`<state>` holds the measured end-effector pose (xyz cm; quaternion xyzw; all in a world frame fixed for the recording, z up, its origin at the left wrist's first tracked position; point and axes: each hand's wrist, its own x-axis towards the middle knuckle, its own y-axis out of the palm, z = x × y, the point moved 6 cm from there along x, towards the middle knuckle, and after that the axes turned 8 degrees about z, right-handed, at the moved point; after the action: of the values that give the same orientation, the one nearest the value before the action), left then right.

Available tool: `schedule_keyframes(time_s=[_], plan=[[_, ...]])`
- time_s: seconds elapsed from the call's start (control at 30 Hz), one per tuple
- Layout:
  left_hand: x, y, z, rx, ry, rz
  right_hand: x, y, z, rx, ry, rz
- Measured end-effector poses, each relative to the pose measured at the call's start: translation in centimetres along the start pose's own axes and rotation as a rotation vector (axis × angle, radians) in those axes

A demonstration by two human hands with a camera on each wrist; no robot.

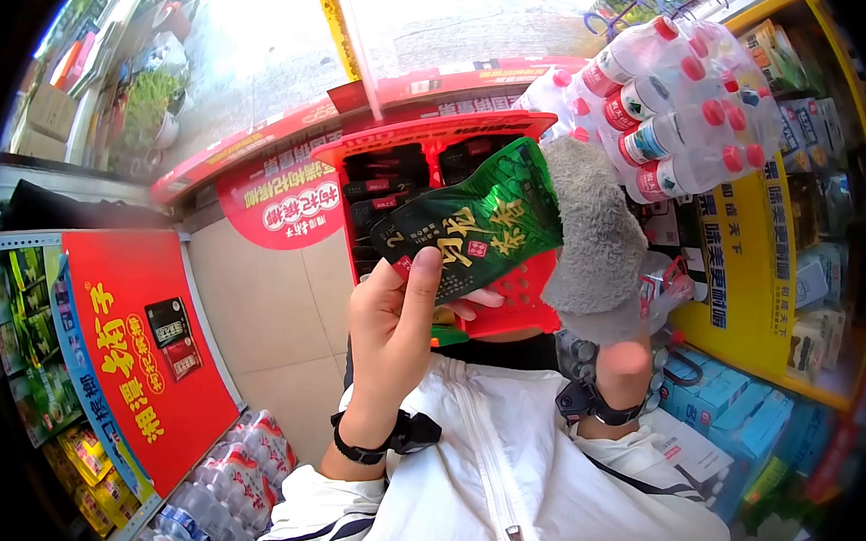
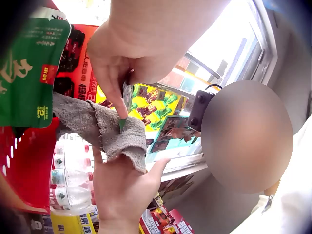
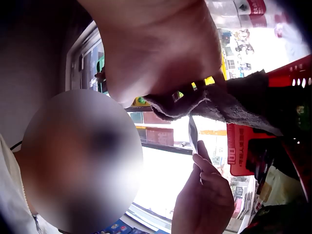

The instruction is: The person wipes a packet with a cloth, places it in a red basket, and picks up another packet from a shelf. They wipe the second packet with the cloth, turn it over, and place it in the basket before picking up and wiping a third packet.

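Observation:
My left hand (image 1: 393,308) grips a shiny green-and-black pouch (image 1: 480,223) with gold characters, thumb on its front and fingers behind. The pouch stands tilted above a red basket (image 1: 529,299), and its right edge meets a fluffy grey cloth (image 1: 594,226). That cloth is draped over my right hand (image 2: 119,195), hiding most of its fingers; the thumb sticks out, spread away. In the right wrist view, the pouch is edge-on below the cloth, between the fingers of the left hand (image 3: 207,200). A second green pouch (image 2: 27,73) shows beside the basket in the left wrist view.
Dark packs (image 1: 373,185) fill compartments of the basket. Shrink-wrapped water bottles (image 1: 666,107) are stacked at the right, beside a yellow display case (image 1: 751,281). Blue boxes (image 1: 724,406) stand below. A red advertising board (image 1: 155,337) and more bottles (image 1: 233,486) line the left.

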<state>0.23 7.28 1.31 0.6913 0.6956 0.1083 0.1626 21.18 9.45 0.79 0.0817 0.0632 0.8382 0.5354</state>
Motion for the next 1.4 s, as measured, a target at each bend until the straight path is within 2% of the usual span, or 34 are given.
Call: schedule_keyframes(time_s=[0.03, 0.07, 0.13, 0.17, 0.27, 0.33, 0.37, 0.4, 0.43, 0.47, 0.53, 0.57, 0.6, 0.67, 0.7, 0.77, 0.93, 1.03, 1.13, 1.27, 1.4], plan=[[0.0, 0.1, 0.0, 0.010, -0.017, 0.001, 0.7, 1.3, 1.1, -0.392, -0.011, 0.122], [0.0, 0.0, 0.2, 0.010, -0.017, 0.001, 0.9, 1.9, 2.0, -0.392, -0.011, 0.122], [0.0, 0.2, 0.4, 0.097, 0.020, 0.055, 1.2, 3.2, 2.4, -0.651, 0.171, 0.215], [-0.1, 0.2, 0.3, 0.096, 0.020, 0.054, 1.4, 3.5, 2.4, -0.651, 0.153, 0.215], [-0.2, 0.6, 0.1, 0.180, 0.011, 0.053, 1.9, 4.1, 2.9, -0.546, -0.068, 0.178], [-0.2, 1.2, -0.2, 0.154, 0.072, 0.057, 2.4, 4.2, 3.2, -0.471, -0.311, 0.145], [-0.5, 1.3, 0.1, 0.081, 0.041, 0.024, 2.9, 4.0, 3.4, -0.486, -0.470, 0.137], [-0.5, 1.1, 0.2, 0.082, 0.040, 0.024, 3.2, 3.8, 3.4, -0.591, -0.615, 0.149], [-0.6, 0.7, 0.3, 0.211, 0.063, 0.019, 3.6, 3.6, 3.5, -0.827, -0.618, 0.212], [-0.7, 0.6, 0.2, 0.339, 0.086, 0.014, 3.4, 3.8, 4.1, -0.829, -0.618, 0.210], [-0.7, 0.6, 0.3, 0.300, 0.088, 0.005, 3.6, 4.0, 4.6, -0.371, -0.338, 0.229], [-0.8, 0.5, 0.4, 0.264, 0.090, -0.009, 3.3, 3.8, 4.4, -0.359, -0.225, 0.198], [-0.8, 0.6, 0.2, 0.263, 0.090, -0.010, 3.1, 2.9, 3.8, -0.259, -0.193, 0.089], [-0.5, 1.3, -0.2, 0.223, 0.097, 0.043, 2.8, 2.4, 3.8, -0.254, -0.205, -0.111], [-0.5, 1.6, 0.1, 0.141, 0.072, 0.061, 2.9, 2.4, 3.6, -0.254, -0.205, -0.112], [-0.5, 1.8, 0.3, 0.195, 0.093, 0.100, 3.3, 1.8, 2.7, -0.090, -0.189, -0.155], [-0.5, 2.4, 0.0, 0.298, 0.040, 0.140, 3.5, 1.8, 0.5, 0.141, 0.122, -0.178], [-0.4, 2.6, -0.2, 0.462, 0.104, 0.200, 3.3, 1.9, -0.3, 0.176, 0.161, -0.136], [-0.4, 2.9, -0.2, 0.495, 0.173, 0.196, 3.2, 1.8, -0.8, 0.174, 0.201, -0.133], [-0.3, 2.8, -0.3, 0.528, 0.201, 0.184, 2.9, 1.4, -1.7, 0.186, 0.254, -0.137], [-0.6, 2.5, 0.3, 0.545, 0.174, 0.255, 2.5, 1.0, -1.9, 0.154, 0.212, -0.092]])
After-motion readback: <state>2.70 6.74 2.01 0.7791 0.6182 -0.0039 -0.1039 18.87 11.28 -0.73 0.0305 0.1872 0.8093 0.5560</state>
